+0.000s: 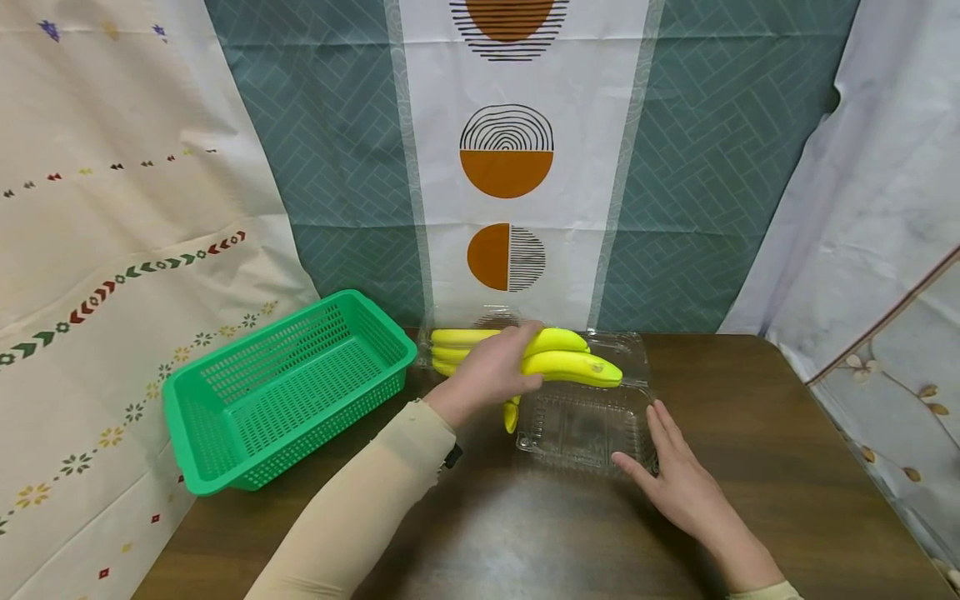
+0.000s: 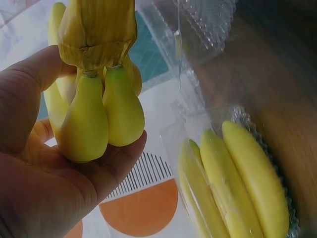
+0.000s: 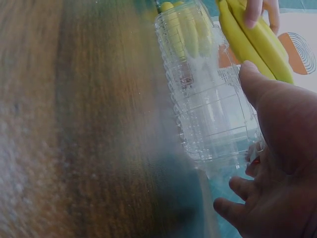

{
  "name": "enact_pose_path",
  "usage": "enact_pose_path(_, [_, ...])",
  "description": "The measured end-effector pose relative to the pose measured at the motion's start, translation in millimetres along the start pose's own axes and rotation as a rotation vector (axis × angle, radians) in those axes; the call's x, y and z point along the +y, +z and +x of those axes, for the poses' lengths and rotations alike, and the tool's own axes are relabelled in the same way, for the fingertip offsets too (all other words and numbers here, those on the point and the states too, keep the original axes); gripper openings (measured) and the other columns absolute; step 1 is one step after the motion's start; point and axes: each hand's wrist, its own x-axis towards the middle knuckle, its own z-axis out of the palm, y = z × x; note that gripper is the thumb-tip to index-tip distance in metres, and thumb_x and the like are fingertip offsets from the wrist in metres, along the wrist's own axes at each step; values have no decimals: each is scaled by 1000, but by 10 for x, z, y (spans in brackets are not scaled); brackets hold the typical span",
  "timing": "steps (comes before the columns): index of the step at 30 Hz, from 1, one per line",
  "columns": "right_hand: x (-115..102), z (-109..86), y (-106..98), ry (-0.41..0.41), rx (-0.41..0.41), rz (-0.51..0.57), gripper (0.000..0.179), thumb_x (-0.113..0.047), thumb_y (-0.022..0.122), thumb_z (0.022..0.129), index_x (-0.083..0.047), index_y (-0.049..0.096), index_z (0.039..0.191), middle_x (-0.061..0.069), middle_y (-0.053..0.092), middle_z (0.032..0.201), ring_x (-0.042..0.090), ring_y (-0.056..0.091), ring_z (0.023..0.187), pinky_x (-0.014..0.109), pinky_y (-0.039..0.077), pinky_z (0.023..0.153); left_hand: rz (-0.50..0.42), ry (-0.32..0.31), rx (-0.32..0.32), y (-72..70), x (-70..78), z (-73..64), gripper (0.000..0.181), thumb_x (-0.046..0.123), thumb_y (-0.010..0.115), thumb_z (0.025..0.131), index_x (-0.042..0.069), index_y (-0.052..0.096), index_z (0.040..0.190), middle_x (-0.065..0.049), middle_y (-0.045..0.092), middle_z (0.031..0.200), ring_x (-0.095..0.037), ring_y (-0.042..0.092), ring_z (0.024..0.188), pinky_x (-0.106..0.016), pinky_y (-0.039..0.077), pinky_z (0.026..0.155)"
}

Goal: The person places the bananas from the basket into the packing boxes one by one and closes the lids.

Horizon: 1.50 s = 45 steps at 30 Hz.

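Observation:
My left hand [image 1: 498, 362] grips a bunch of yellow bananas [image 1: 572, 367] from above, thumb and fingers around it. Its brown-yellow stem [image 2: 98, 32] shows close up in the left wrist view. The bunch hangs over a clear plastic clamshell container [image 1: 588, 425], whose lid leans back behind it. At the container's right edge is my right hand [image 1: 686, 483], fingers fairly straight and thumb spread toward the front rim. Left of the held bunch, more bananas [image 2: 233, 183] lie inside another clear container [image 2: 292, 218], partly hidden by my left hand in the head view.
A green plastic basket [image 1: 281, 450] with slotted walls stands on the brown wooden table [image 1: 750, 408] at the left. Patterned cloth [image 1: 337, 125] hangs behind the table's back edge, and more cloth hangs at both sides.

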Motion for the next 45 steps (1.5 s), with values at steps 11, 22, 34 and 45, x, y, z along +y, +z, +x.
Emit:
enact_pose_path(11, [-7,3,-3,0,4,3,117,-72,62,104,-1,4,176,24,-3,183,62,25,157,85,38,108,27,20,-7,110,106,51,85,28,86,98,16,41,169,-11,65,145,-23,66,106,-42,58,91])
enact_pose_path(22, [15,4,10,19,-14,5,119,-74,62,103,-2,2,176,24,-5,183,62,24,157,85,39,107,44,40,-3,256,166,82,83,29,85,97,17,43,168,-11,57,154,-26,67,113,-42,60,93])
enact_pose_path(34, [25,13,15,10,-4,11,119,-72,63,103,-4,-1,177,24,-4,183,62,25,157,85,40,105,67,56,-30,383,211,123,83,32,84,98,18,42,168,-10,59,150,-20,65,103,-39,58,90])
enact_pose_path(45, [5,-3,8,16,-4,19,121,-72,63,103,-2,-3,176,24,-5,183,63,27,156,84,41,105,108,82,-20,484,227,138,82,32,85,96,18,45,166,-8,63,138,-17,61,95,-35,56,81])
